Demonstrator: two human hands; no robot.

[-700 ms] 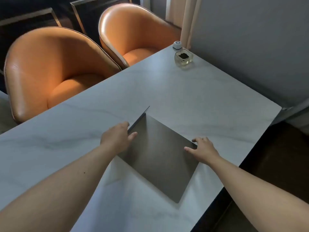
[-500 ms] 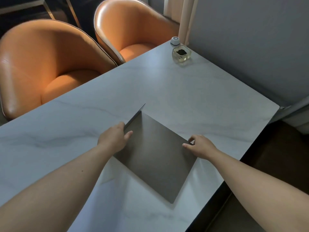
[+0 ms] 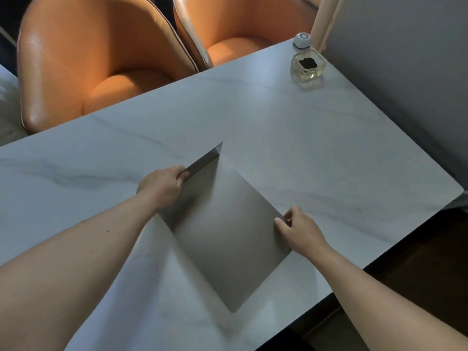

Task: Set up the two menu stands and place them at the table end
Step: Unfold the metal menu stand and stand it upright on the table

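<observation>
Two hands work a grey menu stand (image 3: 225, 231) on the desk (image 3: 316, 138): left hand (image 3: 162, 187) grasping its raised flap, right hand (image 3: 300, 230) pinching the far-right edge. A loose pinch could let the panel slide off the near edge.

Menu stand (image 3: 225, 231) lies on table (image 3: 316, 148), centre of frame, one corner toward the near edge. Left hand (image 3: 162, 187) at its upper-left fold, right hand (image 3: 301, 230) at its right edge. Glass jar (image 3: 307, 67) and small button (image 3: 301, 41) upper right on the table. Two chairs (image 3: 88, 59) behind, upper left.
</observation>
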